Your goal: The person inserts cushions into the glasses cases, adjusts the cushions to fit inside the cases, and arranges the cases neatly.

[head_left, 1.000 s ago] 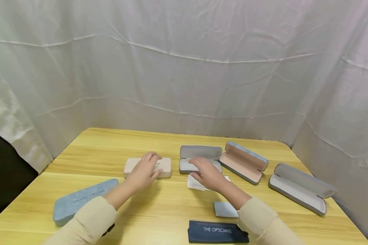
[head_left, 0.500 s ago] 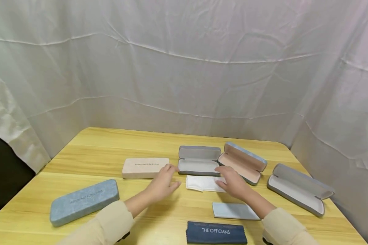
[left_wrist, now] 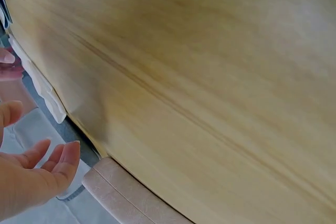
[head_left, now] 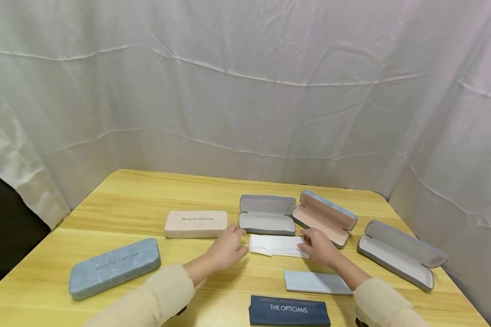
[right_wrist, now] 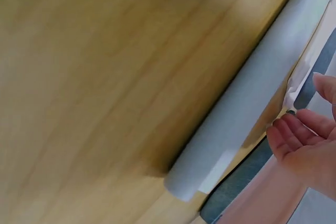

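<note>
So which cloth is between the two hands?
The white cloth: left hand at one end, right hand at the other. The pale blue cloth and dark blue cloth lie lower in the head view.

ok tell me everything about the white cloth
The white cloth looks like thin fabric, folded into a flat strip with an uneven front edge. It lies on the table in front of the leftmost open case. The left hand appears clear of one end; whether the right hand touches the other is unclear.

table (head_left: pixel 127 213): smooth wood-grain | white cloth (head_left: pixel 276 245): matt fabric | curtain (head_left: pixel 245 100): creased fabric
</note>
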A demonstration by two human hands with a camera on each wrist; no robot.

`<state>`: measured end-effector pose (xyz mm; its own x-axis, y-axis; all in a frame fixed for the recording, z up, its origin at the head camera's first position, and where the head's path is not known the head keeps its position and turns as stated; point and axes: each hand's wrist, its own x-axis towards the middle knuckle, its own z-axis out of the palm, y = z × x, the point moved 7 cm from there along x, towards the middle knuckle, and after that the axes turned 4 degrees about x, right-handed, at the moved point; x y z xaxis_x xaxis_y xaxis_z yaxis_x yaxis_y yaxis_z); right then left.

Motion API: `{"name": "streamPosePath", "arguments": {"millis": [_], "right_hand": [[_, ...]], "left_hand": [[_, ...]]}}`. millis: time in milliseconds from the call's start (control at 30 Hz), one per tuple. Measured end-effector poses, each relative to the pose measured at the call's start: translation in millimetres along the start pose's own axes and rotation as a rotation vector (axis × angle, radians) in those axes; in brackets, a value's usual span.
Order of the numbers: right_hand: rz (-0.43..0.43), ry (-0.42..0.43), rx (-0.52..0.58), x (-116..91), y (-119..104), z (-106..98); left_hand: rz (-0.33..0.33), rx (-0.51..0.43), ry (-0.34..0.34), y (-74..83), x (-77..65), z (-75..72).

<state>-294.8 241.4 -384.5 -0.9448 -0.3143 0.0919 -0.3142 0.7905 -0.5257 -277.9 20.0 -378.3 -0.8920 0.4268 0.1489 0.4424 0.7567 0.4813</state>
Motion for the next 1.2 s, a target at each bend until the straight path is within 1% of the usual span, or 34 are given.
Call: {"name": "streamPosePath", "arguments": {"millis": [100, 300, 500, 633, 767, 967, 1067, 1200], "right_hand": [[0.005, -0.006, 0.003, 3, 4, -1], [0.024, 0.017, -0.022, 8, 11, -6], [0.077, 0.01, -0.029, 13, 18, -7], [0.119, -0.007, -0.005, 14, 20, -6], [0.14, -0.025, 0.014, 14, 19, -4], [0.166, -0.039, 0.016, 15, 19, -1], [0.173, -0.026, 0.037, 15, 19, 1], [0.189, 0.004, 0.062, 14, 18, 3]], "left_hand": [[0.005, 0.012, 0.002, -0.5, 3.2, 1.8], [0.001, 0.024, 0.011, -2.9, 12.8, 8.3], [-0.025, 0.049, -0.002, -3.9, 26.8, 18.7], [-0.072, 0.05, 0.007, -5.8, 33.8, 19.9], [-0.13, 0.029, 0.012, -7.8, 36.2, 20.5], [-0.231, -0.048, 0.039, -8.2, 36.4, 20.8], [-0.285, -0.08, 0.047, -9.8, 35.9, 21.9], [-0.323, -0.067, 0.064, -12.0, 35.1, 22.3]]}}
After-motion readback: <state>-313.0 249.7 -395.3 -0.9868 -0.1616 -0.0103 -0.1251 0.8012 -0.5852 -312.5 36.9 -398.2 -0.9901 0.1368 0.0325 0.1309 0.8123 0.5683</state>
